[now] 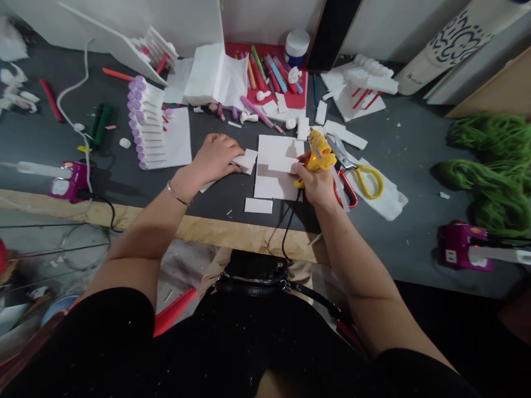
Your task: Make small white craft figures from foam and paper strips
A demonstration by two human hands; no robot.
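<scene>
My left hand [219, 156] is closed on a small white foam board piece [248, 160], its fingers at the piece's left end. In my right hand [317, 187] is a yellow hot glue gun [319, 152] with a small orange light glowing on it. The right thumb and fingertips also touch a white strip [282, 163] over a larger white board [269, 188] lying flat; whether they pinch it I cannot tell. A loose white rectangle [258, 205] lies nearer the table edge. Close beside my right hand are scissors [367, 178] with yellow and red handles.
White models with purple-tipped rolls [139, 119] stand at left. Coloured clay sticks [267, 72] lie on a red sheet at the back, near a jar [296, 47]. Green yarn [489, 166] and a magenta power block [462, 246] are at right; another magenta block [70, 179] sits left.
</scene>
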